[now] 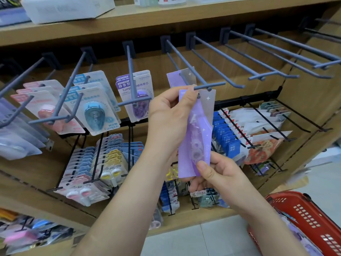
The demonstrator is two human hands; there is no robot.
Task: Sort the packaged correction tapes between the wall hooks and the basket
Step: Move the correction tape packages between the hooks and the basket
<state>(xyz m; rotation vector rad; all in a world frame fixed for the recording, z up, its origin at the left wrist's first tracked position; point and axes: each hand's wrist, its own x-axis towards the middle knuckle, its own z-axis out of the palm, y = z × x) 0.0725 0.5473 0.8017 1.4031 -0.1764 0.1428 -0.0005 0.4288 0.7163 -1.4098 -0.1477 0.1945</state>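
Observation:
A long purple packaged correction tape (196, 130) hangs upright at the tip of a grey wall hook (191, 69), its hole at the hook's end. My left hand (166, 111) pinches the pack's top left edge. My right hand (215, 172) grips its bottom end. Another purple pack (180, 76) hangs further back on the same hook. The red basket (302, 217) sits on the floor at the lower right, with packs inside it.
Hooks to the left carry pink (46, 108), blue (96, 108) and purple (137, 95) tape packs. Several hooks to the right are bare (267, 52). Lower black racks hold more packaged stationery (96, 167). A wooden shelf (129, 21) runs above.

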